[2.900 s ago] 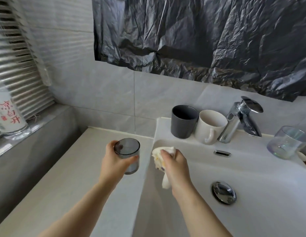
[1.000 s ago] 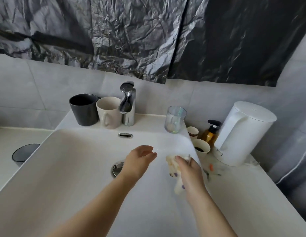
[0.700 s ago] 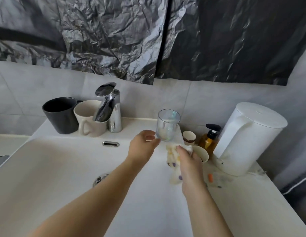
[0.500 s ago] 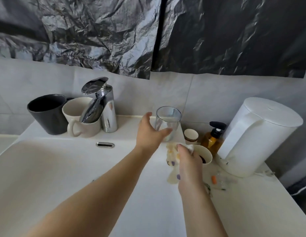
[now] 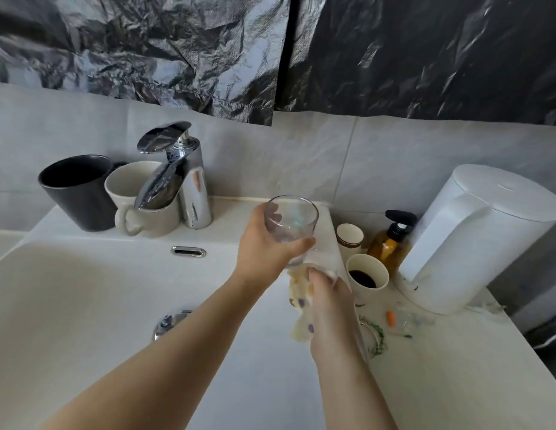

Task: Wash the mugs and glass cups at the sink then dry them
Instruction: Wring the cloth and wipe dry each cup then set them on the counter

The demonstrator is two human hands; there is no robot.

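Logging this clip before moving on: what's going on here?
A person stands at the sink. Their left hand grips a clear glass above the sink's right rim, and the right hand holds a crumpled cloth just under it, seemingly ready to dry it. A dark mug and a cream mug stand on the ledge left of the tap, which shows no running water.

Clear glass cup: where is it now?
Head view, right of centre: the left hand holds the clear glass cup, right of the tap, above the cloth in the right hand.
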